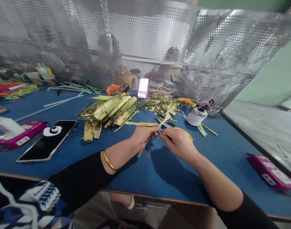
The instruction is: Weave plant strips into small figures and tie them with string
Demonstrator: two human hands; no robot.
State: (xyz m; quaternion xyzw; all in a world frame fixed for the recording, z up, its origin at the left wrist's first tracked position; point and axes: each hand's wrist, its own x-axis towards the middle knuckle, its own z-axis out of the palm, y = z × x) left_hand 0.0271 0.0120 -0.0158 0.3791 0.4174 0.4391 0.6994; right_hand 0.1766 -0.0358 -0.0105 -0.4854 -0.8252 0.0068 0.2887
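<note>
Pale green plant strips (166, 119) are pinched between the fingers of my left hand (143, 137), with ends sticking out to the left, up to the right and down below the palm. My right hand (180, 143) is closed close beside it, fingertips on a thin end of the same strips. Scissors with a yellow handle (189, 135) lie behind my right hand, partly hidden by it. A pile of thick cut stalks (114, 109) lies beyond my left hand. Behind both hands is a heap of small woven or knotted leaf pieces (163, 104); which, I cannot tell.
A white thread spool (196, 116) stands at the right. To the left lie a phone (50, 140) and a magenta power strip (28, 132); another magenta power strip (271, 171) is at the right edge. A perforated metal screen (140, 38) closes the table's back.
</note>
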